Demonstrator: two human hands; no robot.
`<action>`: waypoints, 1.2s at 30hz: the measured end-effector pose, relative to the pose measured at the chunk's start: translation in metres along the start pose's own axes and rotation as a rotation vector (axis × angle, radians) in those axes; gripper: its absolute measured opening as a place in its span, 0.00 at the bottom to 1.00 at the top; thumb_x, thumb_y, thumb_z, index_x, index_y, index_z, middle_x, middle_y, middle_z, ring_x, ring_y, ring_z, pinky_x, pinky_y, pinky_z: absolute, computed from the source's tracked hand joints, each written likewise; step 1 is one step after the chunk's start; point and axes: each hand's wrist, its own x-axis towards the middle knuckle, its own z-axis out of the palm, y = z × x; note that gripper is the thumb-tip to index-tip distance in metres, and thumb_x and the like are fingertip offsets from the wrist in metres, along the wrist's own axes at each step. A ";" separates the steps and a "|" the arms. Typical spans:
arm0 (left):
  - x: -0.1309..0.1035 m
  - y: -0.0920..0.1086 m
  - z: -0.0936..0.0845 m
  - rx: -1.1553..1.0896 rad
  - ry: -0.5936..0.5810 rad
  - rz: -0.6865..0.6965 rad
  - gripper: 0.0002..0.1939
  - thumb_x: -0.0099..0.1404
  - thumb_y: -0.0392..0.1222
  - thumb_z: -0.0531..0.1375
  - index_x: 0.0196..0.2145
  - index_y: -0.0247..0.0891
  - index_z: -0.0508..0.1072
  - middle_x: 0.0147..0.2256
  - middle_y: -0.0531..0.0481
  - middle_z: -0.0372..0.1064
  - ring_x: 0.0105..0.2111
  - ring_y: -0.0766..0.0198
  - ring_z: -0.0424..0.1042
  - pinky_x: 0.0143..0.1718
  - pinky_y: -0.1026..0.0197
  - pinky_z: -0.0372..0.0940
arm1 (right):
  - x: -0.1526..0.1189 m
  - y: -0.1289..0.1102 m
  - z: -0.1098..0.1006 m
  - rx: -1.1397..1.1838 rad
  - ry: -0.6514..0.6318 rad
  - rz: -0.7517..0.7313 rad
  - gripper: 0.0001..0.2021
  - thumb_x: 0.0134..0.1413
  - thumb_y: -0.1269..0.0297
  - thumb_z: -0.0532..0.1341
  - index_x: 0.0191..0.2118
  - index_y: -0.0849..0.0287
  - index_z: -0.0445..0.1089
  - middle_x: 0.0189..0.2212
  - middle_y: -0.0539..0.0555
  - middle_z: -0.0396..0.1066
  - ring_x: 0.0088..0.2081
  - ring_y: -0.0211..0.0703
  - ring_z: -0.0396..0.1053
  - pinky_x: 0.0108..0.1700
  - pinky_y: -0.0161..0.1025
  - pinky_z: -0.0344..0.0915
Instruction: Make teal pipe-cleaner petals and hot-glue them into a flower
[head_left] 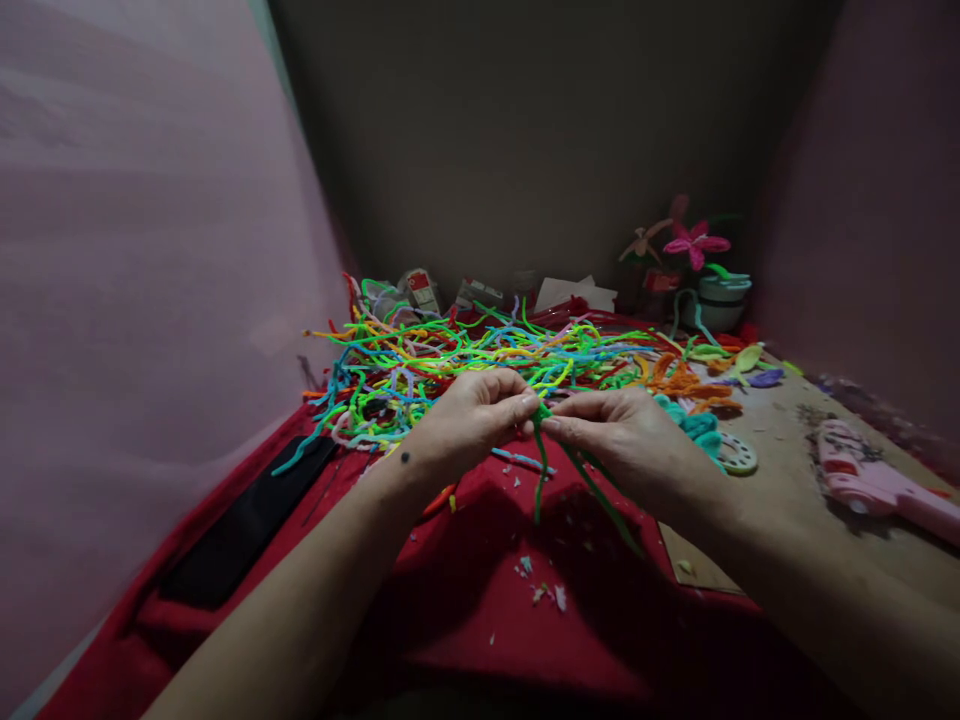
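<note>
Both hands meet in front of me over the red cloth (pixel 480 590). My left hand (pixel 484 405) pinches a green pipe cleaner (pixel 539 470) between thumb and fingertips. Close against it, my right hand (pixel 619 425) pinches the same green piece, its thumb and forefinger almost touching the left fingertips. At the pinch the green looks bunched or twisted, and green ends hang below, one nearly straight down and others slanting to the right. The fingers hide part of that bunch. Just behind the hands lies a large tangled heap of coloured pipe cleaners (pixel 465 345).
A black phone-like slab (pixel 247 530) lies at left. At right, a board (pixel 787 440) carries a pink glue gun (pixel 870 485), orange pipe-cleaner petals (pixel 679 380) and a white disc with holes (pixel 739 455). A pink flower (pixel 697 243) stands by a pot (pixel 721 303) at the back.
</note>
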 end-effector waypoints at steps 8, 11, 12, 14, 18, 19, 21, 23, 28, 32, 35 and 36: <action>0.002 -0.001 0.008 -0.038 0.139 0.076 0.08 0.55 0.40 0.58 0.25 0.33 0.64 0.18 0.57 0.60 0.15 0.77 0.53 0.18 0.71 0.50 | 0.003 0.009 0.002 0.494 -0.156 0.275 0.07 0.42 0.66 0.64 0.27 0.65 0.72 0.20 0.54 0.72 0.23 0.36 0.69 0.30 0.34 0.65; 0.001 -0.002 0.009 -0.025 0.157 0.093 0.07 0.56 0.40 0.57 0.25 0.34 0.64 0.17 0.58 0.59 0.14 0.77 0.53 0.17 0.71 0.49 | 0.002 0.007 0.002 0.551 -0.144 0.336 0.03 0.42 0.71 0.62 0.26 0.66 0.70 0.19 0.55 0.72 0.20 0.37 0.69 0.24 0.33 0.66; 0.001 -0.002 0.009 -0.047 0.137 0.086 0.08 0.56 0.41 0.57 0.25 0.34 0.64 0.17 0.58 0.59 0.14 0.77 0.53 0.17 0.70 0.49 | 0.002 0.006 0.002 0.555 -0.139 0.346 0.02 0.43 0.72 0.61 0.26 0.66 0.70 0.19 0.56 0.72 0.19 0.38 0.69 0.23 0.34 0.66; 0.001 -0.005 0.008 -0.095 0.069 0.064 0.10 0.56 0.43 0.58 0.25 0.33 0.66 0.17 0.58 0.59 0.15 0.77 0.53 0.17 0.70 0.48 | 0.002 0.005 0.002 0.554 -0.127 0.367 0.02 0.44 0.74 0.60 0.26 0.67 0.69 0.18 0.56 0.72 0.18 0.38 0.69 0.21 0.34 0.67; 0.003 -0.011 0.007 -0.098 0.003 0.038 0.14 0.54 0.46 0.60 0.20 0.32 0.67 0.16 0.56 0.58 0.16 0.75 0.54 0.19 0.68 0.48 | 0.001 0.006 0.003 0.553 -0.103 0.397 0.03 0.46 0.75 0.58 0.26 0.67 0.69 0.18 0.56 0.71 0.17 0.38 0.68 0.20 0.34 0.67; 0.003 -0.012 0.007 -0.086 0.022 0.035 0.14 0.54 0.46 0.60 0.19 0.32 0.66 0.15 0.56 0.57 0.16 0.75 0.54 0.18 0.68 0.48 | 0.001 0.008 0.004 0.556 -0.107 0.398 0.03 0.46 0.75 0.58 0.26 0.67 0.68 0.18 0.56 0.71 0.17 0.38 0.69 0.20 0.34 0.67; 0.003 -0.012 0.009 -0.055 0.097 0.032 0.15 0.53 0.46 0.60 0.17 0.32 0.65 0.14 0.57 0.56 0.15 0.75 0.53 0.17 0.68 0.47 | 0.000 0.012 0.006 0.553 -0.150 0.404 0.02 0.46 0.74 0.58 0.26 0.66 0.68 0.19 0.56 0.72 0.18 0.38 0.69 0.21 0.34 0.68; 0.002 -0.009 0.010 -0.003 0.193 0.033 0.16 0.53 0.45 0.59 0.15 0.33 0.63 0.12 0.57 0.55 0.13 0.76 0.51 0.15 0.67 0.45 | -0.002 0.016 0.008 0.542 -0.208 0.414 0.03 0.46 0.73 0.59 0.25 0.66 0.67 0.20 0.56 0.72 0.19 0.38 0.70 0.21 0.34 0.68; 0.003 -0.003 0.010 0.127 0.297 0.068 0.18 0.53 0.42 0.59 0.12 0.34 0.59 0.10 0.59 0.51 0.12 0.76 0.48 0.15 0.67 0.42 | -0.004 0.020 0.008 0.472 -0.232 0.459 0.06 0.47 0.73 0.57 0.23 0.67 0.67 0.18 0.57 0.72 0.17 0.38 0.69 0.19 0.33 0.65; 0.008 -0.010 0.005 -0.044 0.156 0.033 0.17 0.52 0.45 0.61 0.15 0.33 0.61 0.11 0.59 0.52 0.12 0.76 0.49 0.15 0.68 0.43 | -0.002 0.021 0.007 0.499 -0.196 0.462 0.05 0.46 0.75 0.58 0.24 0.67 0.68 0.20 0.58 0.73 0.19 0.39 0.70 0.20 0.33 0.66; 0.011 -0.018 0.004 -0.193 0.018 -0.049 0.13 0.50 0.46 0.62 0.21 0.33 0.67 0.15 0.57 0.58 0.15 0.75 0.55 0.17 0.69 0.48 | -0.001 0.022 0.006 0.526 -0.180 0.460 0.04 0.45 0.75 0.57 0.24 0.67 0.69 0.19 0.58 0.73 0.19 0.40 0.70 0.20 0.34 0.66; 0.011 -0.019 0.005 -0.208 -0.010 -0.079 0.13 0.50 0.45 0.63 0.21 0.32 0.68 0.16 0.56 0.60 0.16 0.75 0.56 0.18 0.68 0.49 | -0.001 0.023 0.006 0.532 -0.176 0.460 0.05 0.45 0.76 0.57 0.24 0.67 0.69 0.19 0.58 0.73 0.19 0.41 0.70 0.20 0.34 0.66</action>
